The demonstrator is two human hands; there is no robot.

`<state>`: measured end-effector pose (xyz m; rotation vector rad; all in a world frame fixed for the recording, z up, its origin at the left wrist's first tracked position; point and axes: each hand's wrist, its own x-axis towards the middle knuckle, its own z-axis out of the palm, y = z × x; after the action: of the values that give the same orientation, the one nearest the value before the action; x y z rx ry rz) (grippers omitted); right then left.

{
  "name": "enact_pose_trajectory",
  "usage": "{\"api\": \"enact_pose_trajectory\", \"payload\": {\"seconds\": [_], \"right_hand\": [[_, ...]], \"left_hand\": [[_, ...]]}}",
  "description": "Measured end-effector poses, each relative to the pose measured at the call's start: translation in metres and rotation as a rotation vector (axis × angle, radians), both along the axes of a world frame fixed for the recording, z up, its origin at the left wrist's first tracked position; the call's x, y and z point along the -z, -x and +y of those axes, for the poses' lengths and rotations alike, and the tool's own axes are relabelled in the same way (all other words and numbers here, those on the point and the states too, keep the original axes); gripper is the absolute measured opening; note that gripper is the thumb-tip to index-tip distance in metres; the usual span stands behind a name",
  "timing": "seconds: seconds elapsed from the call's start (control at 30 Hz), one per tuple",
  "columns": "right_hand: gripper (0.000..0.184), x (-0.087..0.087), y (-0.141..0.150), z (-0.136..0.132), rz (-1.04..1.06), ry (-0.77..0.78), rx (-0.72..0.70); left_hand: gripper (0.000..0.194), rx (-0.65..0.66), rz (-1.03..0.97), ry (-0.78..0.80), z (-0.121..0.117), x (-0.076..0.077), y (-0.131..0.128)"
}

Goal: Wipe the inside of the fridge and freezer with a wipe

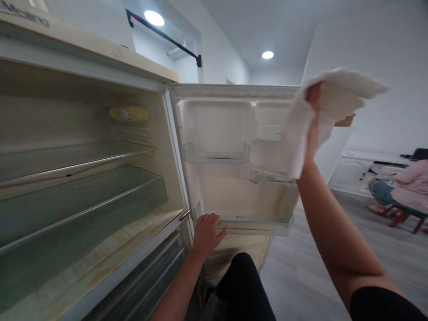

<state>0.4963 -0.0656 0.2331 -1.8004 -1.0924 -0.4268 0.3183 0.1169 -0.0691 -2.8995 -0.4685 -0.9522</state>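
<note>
My right hand (313, 116) is raised in front of the far edge of the open fridge door (217, 120), closed around a white cloth (341, 89). The cloth is blurred by motion, hangs down past the wrist and hides part of the door. Down at the door's hinge side, my left hand (206, 232) lies with its fingers at the inner end of the lowest door bin (257, 226) and its thumb apart. It holds nothing that I can see. Above it, clear bins (216, 156) are fixed to the door's inner wall.
On the left stands the open fridge with glass shelves (76, 165), a yellow light cover (129, 114) and brown stains along its floor (110, 249). My knee (245, 285) is below the door. At far right a person in pink (414, 183) sits near a stool.
</note>
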Motion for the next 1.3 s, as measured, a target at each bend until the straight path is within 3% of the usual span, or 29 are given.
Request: {"api": "enact_pose_trajectory", "payload": {"seconds": [0.1, 0.2, 0.37, 0.53, 0.73, 1.03, 1.3], "right_hand": [[0.074, 0.000, -0.001, 0.010, -0.399, -0.009, 0.184], [0.053, -0.003, -0.007, 0.026, -0.618, 0.143, 0.314], [0.042, -0.019, -0.019, 0.030, -0.611, 0.353, 0.304], [0.041, -0.032, -0.025, 0.021, -0.637, 0.456, 0.220], [0.058, -0.032, -0.026, 0.030, -0.578, 0.389, 0.267], [0.040, -0.032, -0.034, 0.042, -0.568, 0.405, 0.240], [0.052, -0.032, -0.043, 0.040, -0.523, 0.403, 0.221]], "left_hand": [[0.029, -0.008, -0.019, -0.011, -0.002, 0.000, -0.002], [0.028, -0.020, -0.017, -0.017, -0.003, -0.001, -0.006], [0.028, -0.041, -0.010, -0.015, -0.005, -0.001, -0.013], [0.029, -0.052, -0.006, -0.020, -0.005, -0.001, -0.013], [0.030, -0.049, -0.005, -0.018, -0.004, -0.003, -0.011], [0.027, -0.067, -0.011, 0.015, -0.008, -0.003, -0.022], [0.027, -0.075, 0.020, -0.005, -0.008, -0.005, -0.023]]}}
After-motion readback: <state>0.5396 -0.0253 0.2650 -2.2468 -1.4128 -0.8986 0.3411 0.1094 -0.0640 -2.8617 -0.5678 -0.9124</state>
